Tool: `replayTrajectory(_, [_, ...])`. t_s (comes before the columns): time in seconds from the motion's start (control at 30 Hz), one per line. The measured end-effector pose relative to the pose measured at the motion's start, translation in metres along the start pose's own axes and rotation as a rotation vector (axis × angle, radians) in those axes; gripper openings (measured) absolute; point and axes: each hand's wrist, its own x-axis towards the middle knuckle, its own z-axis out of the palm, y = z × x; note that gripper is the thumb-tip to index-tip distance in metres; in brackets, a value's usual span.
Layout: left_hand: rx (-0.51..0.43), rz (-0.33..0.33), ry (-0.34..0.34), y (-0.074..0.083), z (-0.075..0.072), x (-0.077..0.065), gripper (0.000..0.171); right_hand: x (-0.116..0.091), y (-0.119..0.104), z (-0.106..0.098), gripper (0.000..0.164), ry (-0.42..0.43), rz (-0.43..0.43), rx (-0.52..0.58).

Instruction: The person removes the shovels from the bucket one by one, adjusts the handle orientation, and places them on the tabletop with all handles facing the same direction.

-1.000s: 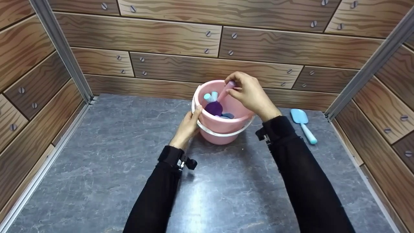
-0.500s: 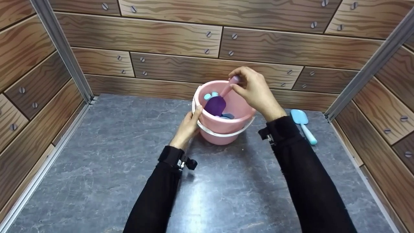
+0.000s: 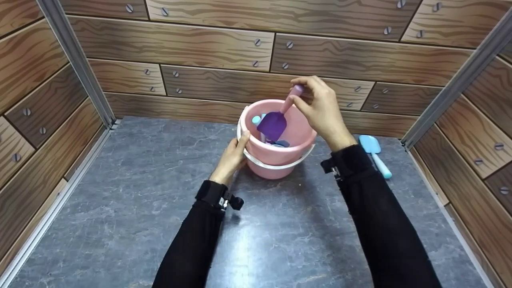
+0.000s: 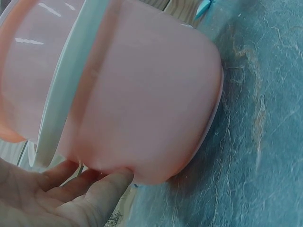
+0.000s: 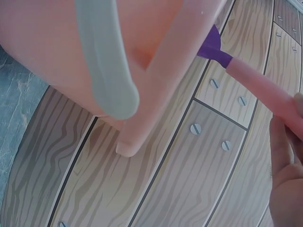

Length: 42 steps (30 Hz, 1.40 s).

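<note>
The work looks partway along: in the centre of the frame, a pink plastic bucket (image 3: 272,173) with a white carrying handle (image 3: 269,165) stands upright on the grey marbled tabletop (image 3: 160,192). Inside are light-blue rounded ends (image 3: 256,120) and a dark-blue piece (image 3: 283,143), their full shapes hidden. A purple plastic shovel (image 3: 273,125) with a pink grip is at the bucket's mouth, not yet laid down. A light-blue plastic shovel (image 3: 370,144) lies on the tabletop at the right of the frame.

The left hand (image 3: 229,158), nearer, holds the bucket's left side, thumb pointing up towards the rim. Farther off, above the rim, the right hand (image 3: 322,106) pinches the pink grip between thumb and bent fingers, so the purple blade slants down to the left, within the bucket's outline.
</note>
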Motion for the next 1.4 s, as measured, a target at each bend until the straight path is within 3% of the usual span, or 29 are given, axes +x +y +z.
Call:
replayTrajectory(0.77, [-0.009, -0.015, 0.014, 0.001, 0.002, -0.002, 0.075, -0.003, 0.0, -0.017, 0.034, 0.215, -0.062, 0.032])
replayTrajectory(1.4, [-0.011, -0.015, 0.012, 0.0, 0.001, 0.0, 0.073, -0.008, 0.005, -0.04, 0.033, 0.396, -0.026, 0.033])
